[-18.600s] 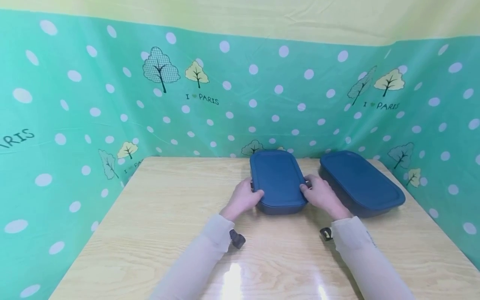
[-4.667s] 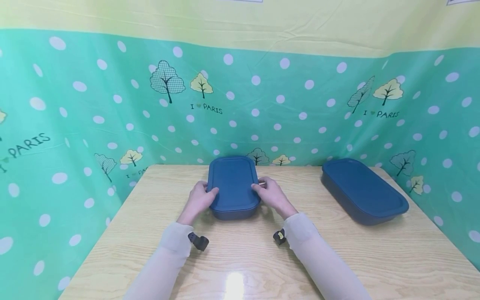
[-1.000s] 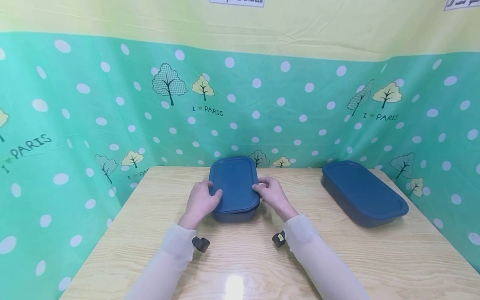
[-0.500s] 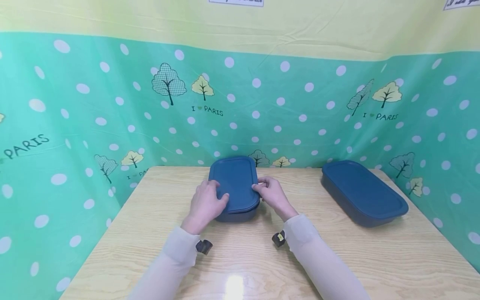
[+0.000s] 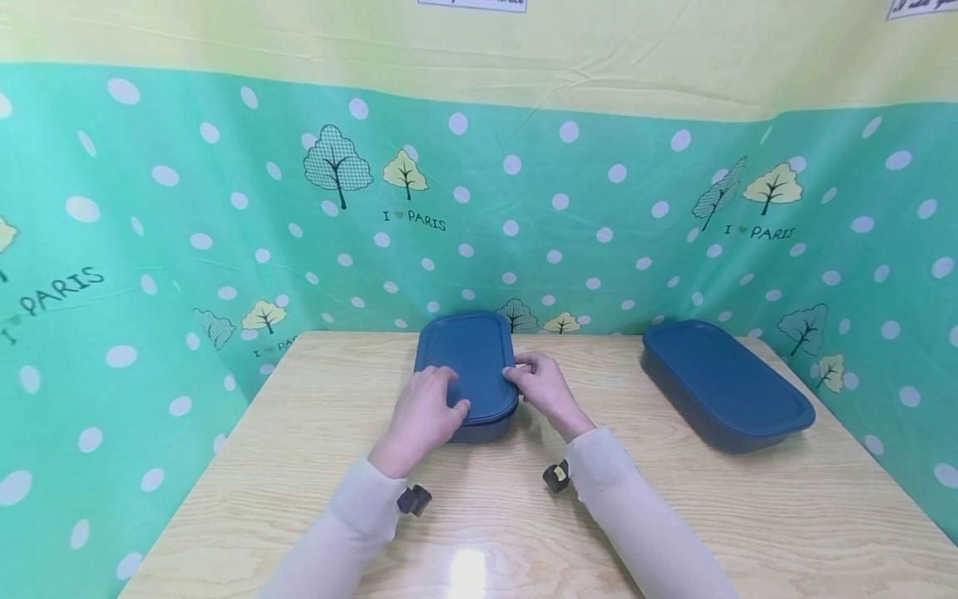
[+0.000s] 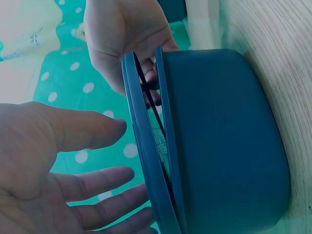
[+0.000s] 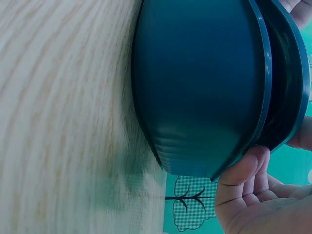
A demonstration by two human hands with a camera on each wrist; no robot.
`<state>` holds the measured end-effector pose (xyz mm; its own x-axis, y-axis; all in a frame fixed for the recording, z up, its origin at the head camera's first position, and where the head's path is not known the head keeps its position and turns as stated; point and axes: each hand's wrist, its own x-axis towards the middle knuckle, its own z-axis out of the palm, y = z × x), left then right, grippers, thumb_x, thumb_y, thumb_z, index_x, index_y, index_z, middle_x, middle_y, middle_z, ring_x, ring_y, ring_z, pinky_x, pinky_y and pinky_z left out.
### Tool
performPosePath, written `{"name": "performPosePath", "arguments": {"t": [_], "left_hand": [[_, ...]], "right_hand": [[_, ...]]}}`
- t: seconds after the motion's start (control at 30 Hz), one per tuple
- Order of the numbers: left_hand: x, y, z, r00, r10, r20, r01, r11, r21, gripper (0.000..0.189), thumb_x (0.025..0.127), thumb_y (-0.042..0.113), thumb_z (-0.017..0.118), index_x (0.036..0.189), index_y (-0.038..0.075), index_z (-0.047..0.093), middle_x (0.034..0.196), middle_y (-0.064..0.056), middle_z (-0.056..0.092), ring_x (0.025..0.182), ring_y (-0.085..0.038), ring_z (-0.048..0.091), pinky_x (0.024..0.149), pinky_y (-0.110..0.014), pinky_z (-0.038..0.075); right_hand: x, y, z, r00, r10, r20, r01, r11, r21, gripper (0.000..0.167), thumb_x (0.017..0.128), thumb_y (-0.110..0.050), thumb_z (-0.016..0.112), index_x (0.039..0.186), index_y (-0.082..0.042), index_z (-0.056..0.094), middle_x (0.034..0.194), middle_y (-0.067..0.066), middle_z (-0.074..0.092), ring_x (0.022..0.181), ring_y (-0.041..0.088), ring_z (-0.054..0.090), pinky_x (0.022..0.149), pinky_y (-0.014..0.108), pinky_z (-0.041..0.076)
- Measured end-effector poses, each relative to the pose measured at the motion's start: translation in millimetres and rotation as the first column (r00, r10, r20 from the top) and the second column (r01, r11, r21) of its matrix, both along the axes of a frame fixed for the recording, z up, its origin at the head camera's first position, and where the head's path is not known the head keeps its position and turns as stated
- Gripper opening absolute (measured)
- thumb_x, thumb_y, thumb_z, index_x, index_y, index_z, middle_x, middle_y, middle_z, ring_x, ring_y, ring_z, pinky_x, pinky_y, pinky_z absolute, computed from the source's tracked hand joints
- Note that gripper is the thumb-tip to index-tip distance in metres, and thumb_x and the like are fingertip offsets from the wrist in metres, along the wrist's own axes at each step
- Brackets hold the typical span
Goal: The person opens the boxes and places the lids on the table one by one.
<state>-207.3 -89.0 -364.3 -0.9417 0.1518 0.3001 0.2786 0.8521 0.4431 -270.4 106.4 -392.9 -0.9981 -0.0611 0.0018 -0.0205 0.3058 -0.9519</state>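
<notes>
A dark blue rectangular food container stands on the table with its blue lid on top. The lid is raised along one side, leaving a wedge-shaped gap above the container's rim. My right hand pinches the lid's right edge; in the right wrist view the thumb of that right hand lies over the lid and its fingertips reach under it. Over the lid's near left part is my left hand, thumb and fingers spread and loosely bent. Whether its fingertips touch the lid cannot be told.
A second, longer blue container with its lid on stands at the table's right side. The light wooden table meets a green dotted cloth at the back and sides.
Compared with 18.6 seconds ago, the container has moved left. Since 4.7 seconds ago its lid has come up on one side. Over the last second my left hand has slid right across the lid.
</notes>
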Motion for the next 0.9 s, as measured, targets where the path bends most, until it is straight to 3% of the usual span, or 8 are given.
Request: {"name": "performPosePath", "arguments": {"t": [0.5, 0.67, 0.9], "left_hand": [[8.7, 6.5, 5.2, 0.996, -0.092, 0.015, 0.093, 0.991, -0.094, 0.034, 0.076, 0.018, 0.078, 0.105, 0.004, 0.067, 0.098, -0.009, 0.06, 0.093, -0.026, 0.053, 0.08, -0.038, 0.045], [8.5, 7.4, 2.9, 0.991, -0.131, -0.008, 0.129, 0.981, -0.144, 0.029, 0.072, 0.017, 0.081, 0.095, 0.008, 0.065, 0.089, -0.004, 0.056, 0.085, -0.025, 0.051, 0.073, -0.037, 0.043], [8.7, 9.8, -0.1, 0.988, -0.147, -0.051, 0.133, 0.97, -0.203, 0.029, 0.069, 0.014, 0.082, 0.091, 0.01, 0.063, 0.083, -0.003, 0.054, 0.077, -0.023, 0.05, 0.066, -0.035, 0.042]], "right_hand": [[0.0, 0.5, 1.2, 1.0, 0.002, 0.0, -0.002, 1.0, -0.001, 0.042, 0.089, -0.021, 0.064, 0.124, 0.001, 0.056, 0.089, 0.011, 0.063, 0.075, 0.019, 0.062, 0.073, 0.047, 0.052], [0.1, 0.2, 1.9, 1.0, 0.001, 0.002, -0.001, 1.0, -0.004, 0.042, 0.089, -0.021, 0.064, 0.124, 0.0, 0.056, 0.088, 0.011, 0.063, 0.075, 0.019, 0.062, 0.076, 0.049, 0.051], [0.2, 0.7, 1.8, 1.0, 0.003, -0.005, -0.003, 1.0, -0.008, 0.043, 0.089, -0.022, 0.064, 0.125, 0.001, 0.056, 0.086, 0.011, 0.063, 0.073, 0.018, 0.061, 0.076, 0.05, 0.05]]}}
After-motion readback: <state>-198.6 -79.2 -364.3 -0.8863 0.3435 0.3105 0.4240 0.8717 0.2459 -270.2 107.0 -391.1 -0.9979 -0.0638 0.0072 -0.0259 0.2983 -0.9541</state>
